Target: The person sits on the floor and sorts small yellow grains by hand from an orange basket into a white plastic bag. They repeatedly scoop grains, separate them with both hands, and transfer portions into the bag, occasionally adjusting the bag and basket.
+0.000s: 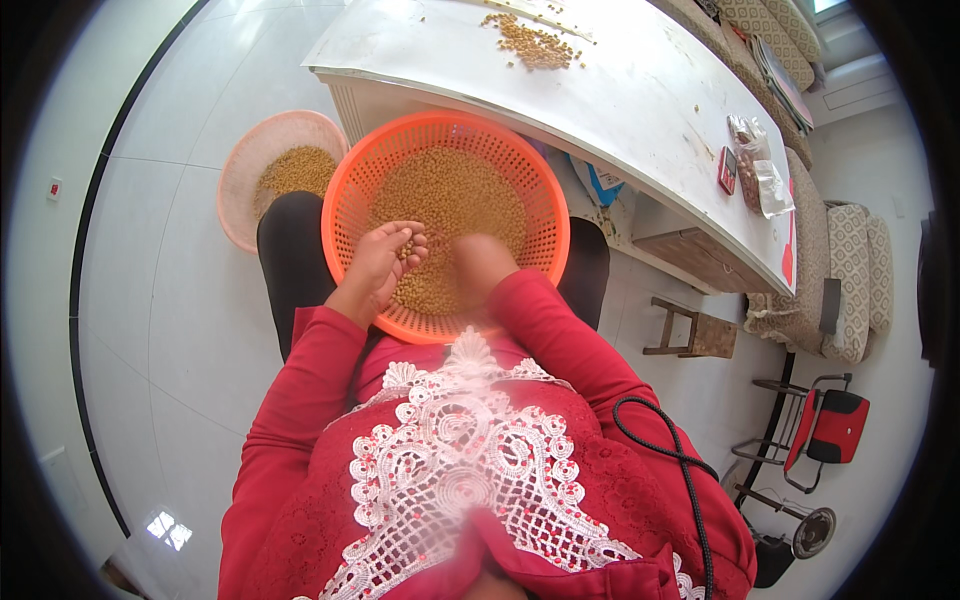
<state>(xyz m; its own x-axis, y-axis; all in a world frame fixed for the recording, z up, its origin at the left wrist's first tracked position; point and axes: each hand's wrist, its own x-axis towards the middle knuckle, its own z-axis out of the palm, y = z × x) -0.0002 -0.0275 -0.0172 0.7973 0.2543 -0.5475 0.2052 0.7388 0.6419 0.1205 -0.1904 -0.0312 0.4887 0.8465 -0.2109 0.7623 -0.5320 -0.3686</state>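
An orange plastic basket [553, 225] with slotted walls rests on my lap between my knees. Yellow-brown dried beans [450, 180], soybeans by their look, fill its bottom. My left hand [386, 259] is over the near left part of the basket, palm turned up, its curled fingers cupping a few beans [406, 250]. To its right, my right hand [484, 262] reaches down at the surface of the beans. Motion blur hides its fingers, so whether it grips anything is unclear.
A pale pink basin [238, 180] holding similar beans stands on the floor at left. Ahead is a white table [420, 52] bearing loose beans [534, 45], a red phone [727, 171] and plastic bags [757, 169]. A wooden stool [709, 335], a sofa [806, 247] and a red-black chair [836, 427] are at right.
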